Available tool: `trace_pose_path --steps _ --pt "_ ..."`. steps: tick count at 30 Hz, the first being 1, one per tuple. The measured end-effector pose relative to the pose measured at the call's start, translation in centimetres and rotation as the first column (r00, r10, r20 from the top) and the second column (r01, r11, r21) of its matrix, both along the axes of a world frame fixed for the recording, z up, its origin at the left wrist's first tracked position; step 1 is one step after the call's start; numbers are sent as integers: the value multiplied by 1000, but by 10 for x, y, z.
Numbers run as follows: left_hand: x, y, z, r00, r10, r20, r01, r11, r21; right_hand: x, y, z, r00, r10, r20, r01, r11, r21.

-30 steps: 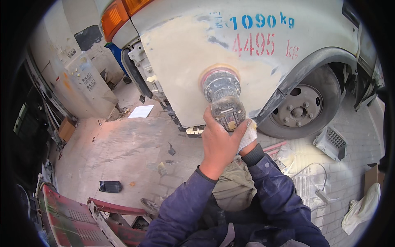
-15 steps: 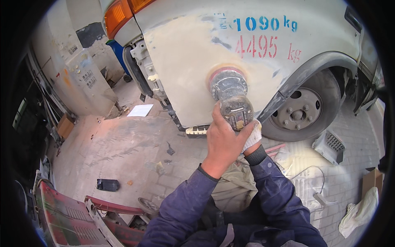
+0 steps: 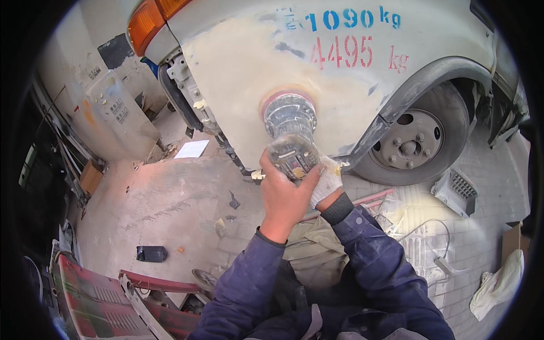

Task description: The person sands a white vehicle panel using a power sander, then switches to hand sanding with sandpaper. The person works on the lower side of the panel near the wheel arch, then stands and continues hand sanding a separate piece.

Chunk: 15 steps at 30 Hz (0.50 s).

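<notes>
Both hands are closed on a dusty cordless sander [image 3: 290,122], its round pad pressed on the pale filler-coated side panel [image 3: 226,73] of a vehicle. My bare left hand [image 3: 283,195] wraps the near end of its body from the left and below. On the right side, my right hand [image 3: 327,182], in a whitish knit glove, grips the same body; its fingers are partly hidden behind the tool and the left hand. A reddish rim shows round the pad. Above and to the right, blue and red stencilled marks cover the panel.
To the right is the vehicle's wheel [image 3: 409,146] under a dark arch. A grey plastic part [image 3: 455,192], a lit lamp-like device [image 3: 447,266] and a white cloth [image 3: 497,286] lie on the paving. Red body panels [image 3: 93,294] stand at lower left; a black case [image 3: 151,253] lies nearby.
The sander and both hands have shifted left along the panel, still holding together. The view itself has also moved slightly.
</notes>
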State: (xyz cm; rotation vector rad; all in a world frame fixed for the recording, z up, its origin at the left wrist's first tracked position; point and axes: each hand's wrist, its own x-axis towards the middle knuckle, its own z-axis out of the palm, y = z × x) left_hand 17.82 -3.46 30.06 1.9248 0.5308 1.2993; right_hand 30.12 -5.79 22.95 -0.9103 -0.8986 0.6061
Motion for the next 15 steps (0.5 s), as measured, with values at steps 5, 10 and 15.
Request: trace_pose_path --steps 5,10,15 --pt "-9 7 -73 1000 1 28 2 996 -93 -9 4 -62 905 222 -362 -192 974 117" --pt "-21 7 -96 986 -37 165 82 958 -275 -23 9 -71 893 -170 416 263 948 -178" --pt "-26 19 -57 976 -49 214 82 985 -149 -33 7 -12 605 -287 743 482 875 -55"
